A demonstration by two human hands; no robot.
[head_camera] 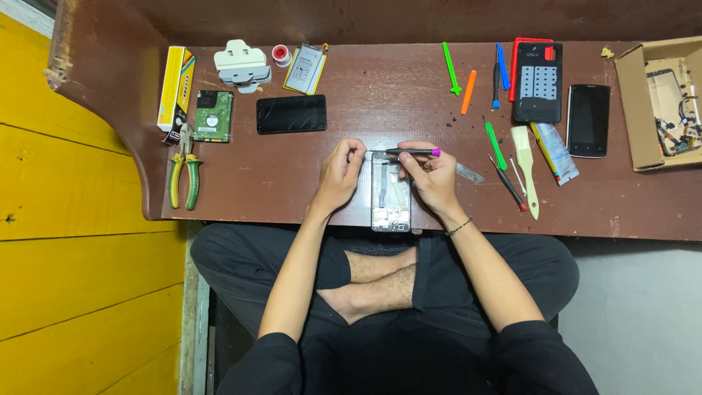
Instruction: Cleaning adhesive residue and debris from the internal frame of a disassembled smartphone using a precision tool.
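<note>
An opened phone (390, 199) with its back removed lies on the brown table (292, 183) near the front edge, between my hands. My right hand (433, 178) holds a thin black screwdriver with a purple cap (413, 152), lying level, its tip pointing left at the phone's top corner. My left hand (338, 174) rests against the phone's left side, with its fingertips curled at that same top corner by the screwdriver tip.
Left side: yellow-handled pliers (183, 175), a hard drive (213, 115), a yellow box (175, 88), a dark phone screen (291, 114), a battery (305, 69). Right side: green, orange and blue pry tools, a brush (526, 164), two black phones (589, 120), a cardboard box with parts (658, 102).
</note>
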